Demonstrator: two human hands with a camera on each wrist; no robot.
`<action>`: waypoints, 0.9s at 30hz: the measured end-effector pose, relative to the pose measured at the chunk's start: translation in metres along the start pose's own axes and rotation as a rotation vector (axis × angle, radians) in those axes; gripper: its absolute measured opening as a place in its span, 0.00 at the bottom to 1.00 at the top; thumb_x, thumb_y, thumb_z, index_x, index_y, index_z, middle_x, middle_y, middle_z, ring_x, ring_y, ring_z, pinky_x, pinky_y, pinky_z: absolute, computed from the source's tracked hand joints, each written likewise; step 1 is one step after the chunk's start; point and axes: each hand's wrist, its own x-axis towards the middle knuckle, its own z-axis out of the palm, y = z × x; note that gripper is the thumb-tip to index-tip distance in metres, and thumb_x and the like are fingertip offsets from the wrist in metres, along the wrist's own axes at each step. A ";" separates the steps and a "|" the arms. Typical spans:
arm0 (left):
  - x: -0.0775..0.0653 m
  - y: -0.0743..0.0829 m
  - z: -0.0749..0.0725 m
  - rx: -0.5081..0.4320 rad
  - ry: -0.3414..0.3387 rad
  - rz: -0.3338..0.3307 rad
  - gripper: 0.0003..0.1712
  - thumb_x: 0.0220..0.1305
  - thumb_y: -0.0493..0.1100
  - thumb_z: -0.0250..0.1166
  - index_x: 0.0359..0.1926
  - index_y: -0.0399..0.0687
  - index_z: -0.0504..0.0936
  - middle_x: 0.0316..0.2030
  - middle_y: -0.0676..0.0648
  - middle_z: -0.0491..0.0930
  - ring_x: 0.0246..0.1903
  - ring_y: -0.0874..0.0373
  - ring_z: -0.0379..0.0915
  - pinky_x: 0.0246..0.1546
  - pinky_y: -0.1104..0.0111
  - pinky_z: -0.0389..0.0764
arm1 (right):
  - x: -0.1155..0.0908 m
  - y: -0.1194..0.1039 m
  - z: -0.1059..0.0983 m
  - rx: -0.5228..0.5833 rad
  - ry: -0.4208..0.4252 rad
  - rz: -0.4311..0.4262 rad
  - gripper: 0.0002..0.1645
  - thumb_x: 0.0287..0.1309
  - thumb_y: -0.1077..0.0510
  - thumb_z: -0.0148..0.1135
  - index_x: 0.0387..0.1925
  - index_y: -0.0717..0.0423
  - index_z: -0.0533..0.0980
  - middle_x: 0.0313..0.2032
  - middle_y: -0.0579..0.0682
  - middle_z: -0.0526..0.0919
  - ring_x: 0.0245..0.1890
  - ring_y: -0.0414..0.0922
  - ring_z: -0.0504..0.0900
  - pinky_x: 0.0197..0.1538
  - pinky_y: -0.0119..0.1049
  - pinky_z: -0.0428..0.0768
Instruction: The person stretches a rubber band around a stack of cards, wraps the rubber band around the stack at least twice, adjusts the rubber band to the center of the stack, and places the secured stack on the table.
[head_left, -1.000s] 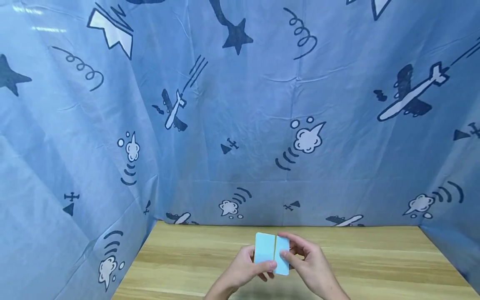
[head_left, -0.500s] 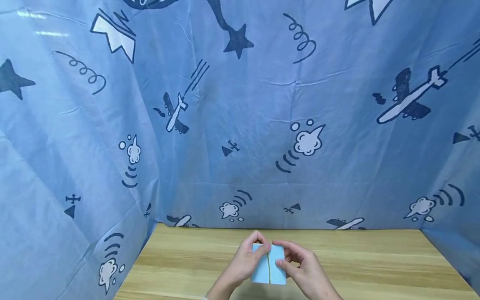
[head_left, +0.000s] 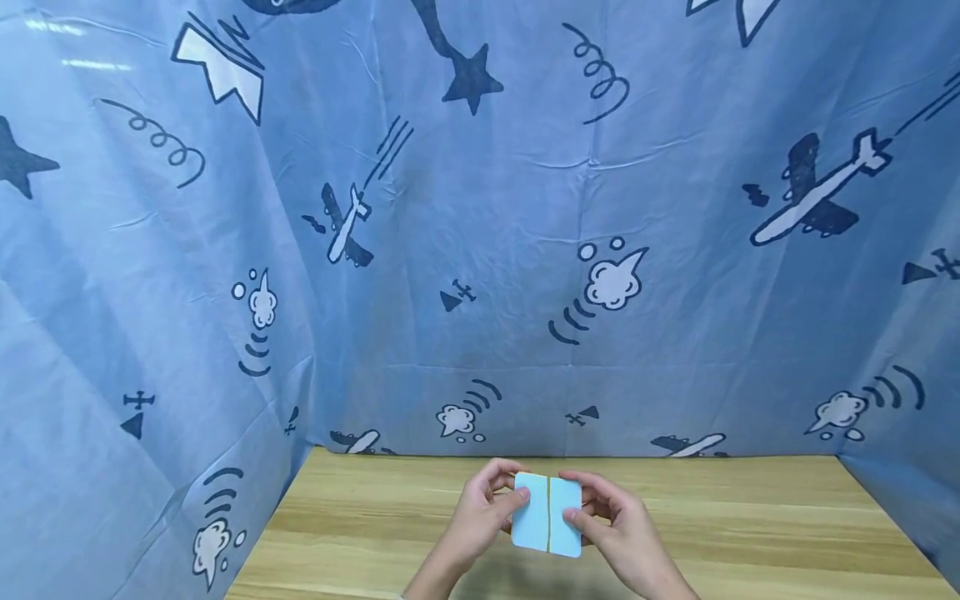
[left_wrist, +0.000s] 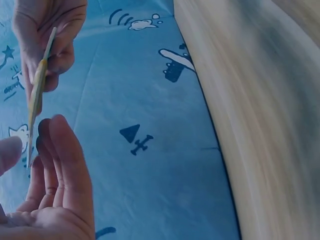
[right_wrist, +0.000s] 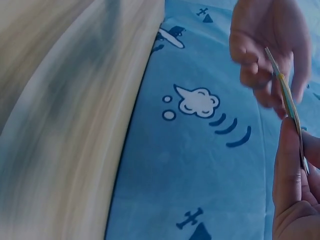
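A thin stack of light blue, round-cornered cards (head_left: 531, 527) is held up over the table, with a yellow-brown rubber band (head_left: 549, 521) running down its middle. My right hand (head_left: 621, 527) pinches the right side, thumb on the front face and fingers behind. At the left edge, my left hand (head_left: 480, 510) has its thumb over the front in the head view. Seen edge-on in the left wrist view, the cards (left_wrist: 36, 95) stand between the loosely spread thumb and fingers of that left hand (left_wrist: 60, 195). The right wrist view also shows the stack (right_wrist: 290, 102) edge-on.
The wooden table (head_left: 360, 517) lies beneath both hands. Blue cloth (head_left: 480, 333) printed with planes, stars and clouds hangs behind it and along both sides.
The left thumb has gone from the band's lower end up to its top, then out to the left edge. The band now runs straight down the middle. The right hand keeps its grip.
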 end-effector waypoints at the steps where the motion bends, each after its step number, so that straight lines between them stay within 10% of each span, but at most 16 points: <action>1: -0.002 -0.001 -0.002 -0.016 -0.004 -0.003 0.17 0.67 0.32 0.62 0.55 0.34 0.75 0.37 0.48 0.79 0.28 0.59 0.78 0.21 0.69 0.82 | 0.000 0.001 -0.002 -0.001 0.005 0.001 0.28 0.62 0.69 0.65 0.64 0.68 0.71 0.37 0.60 0.80 0.34 0.44 0.83 0.32 0.42 0.87; 27: 0.003 -0.050 -0.002 -0.092 0.069 -0.108 0.17 0.56 0.24 0.65 0.48 0.28 0.78 0.33 0.47 0.78 0.27 0.61 0.78 0.28 0.68 0.85 | 0.007 0.047 -0.021 0.063 0.063 0.107 0.26 0.60 0.72 0.64 0.60 0.75 0.70 0.37 0.62 0.83 0.30 0.46 0.85 0.34 0.46 0.87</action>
